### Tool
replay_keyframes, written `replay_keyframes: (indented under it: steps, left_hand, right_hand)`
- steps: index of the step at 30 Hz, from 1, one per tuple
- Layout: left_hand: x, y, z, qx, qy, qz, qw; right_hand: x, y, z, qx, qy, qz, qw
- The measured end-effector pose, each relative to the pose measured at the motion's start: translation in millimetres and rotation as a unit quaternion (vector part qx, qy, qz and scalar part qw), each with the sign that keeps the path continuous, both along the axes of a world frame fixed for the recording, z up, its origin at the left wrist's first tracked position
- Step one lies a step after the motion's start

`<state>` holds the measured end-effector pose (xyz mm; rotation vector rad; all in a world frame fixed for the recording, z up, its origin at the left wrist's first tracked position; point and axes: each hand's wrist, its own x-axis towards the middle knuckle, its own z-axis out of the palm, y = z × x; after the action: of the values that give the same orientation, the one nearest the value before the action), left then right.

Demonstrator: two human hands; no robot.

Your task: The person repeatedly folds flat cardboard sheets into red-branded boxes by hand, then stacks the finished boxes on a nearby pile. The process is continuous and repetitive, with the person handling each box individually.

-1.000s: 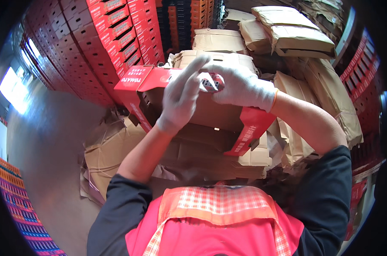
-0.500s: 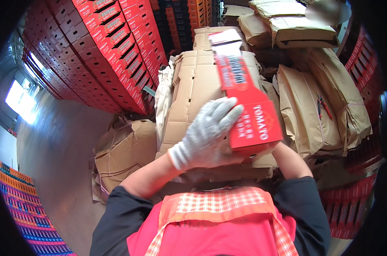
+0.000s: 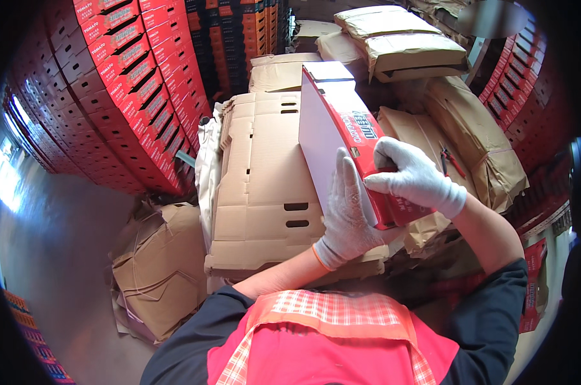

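A red cardboard box [image 3: 361,131] with a pale, flat base is tilted on its side in front of me, above a stack of flattened brown cardboard sheets [image 3: 265,192]. My left hand [image 3: 348,221], in a pale knitted glove, supports its near end, long fingers lying along the pale base. My right hand [image 3: 415,176], gloved too, grips the red side wall near that end, with bent fingers and the thumb at the edge. The box's inside faces away and is hidden.
Tall stacks of red boxes [image 3: 136,83] rise at the left. Brown paper-wrapped bundles [image 3: 489,147] lie at the right, with red-handled pliers [image 3: 454,163] on one. Another wrapped bundle [image 3: 162,269] sits on the floor at the left.
The box has turned so its pale base faces left. My left hand has gone from its red end panel to the base; my right hand has come from behind onto the side wall.
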<state>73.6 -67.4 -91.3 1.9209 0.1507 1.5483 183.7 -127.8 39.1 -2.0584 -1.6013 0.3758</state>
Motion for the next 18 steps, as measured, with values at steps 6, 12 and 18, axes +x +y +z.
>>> replay_keyframes:
  steps: [6,12,18]
  left_hand:
    - [2,-9,-18,-0.125,0.125,-0.111,0.978]
    - [-13,1,-24,-0.121,0.136,-0.153,0.971]
    - [-92,43,-25,0.121,0.007,0.069,0.99]
  right_hand:
    - [0,39,-10,-0.004,-0.14,0.095,0.986]
    - [-34,79,-32,0.144,-0.133,0.251,0.948]
    - [-65,93,-1,0.108,0.358,0.17,0.912]
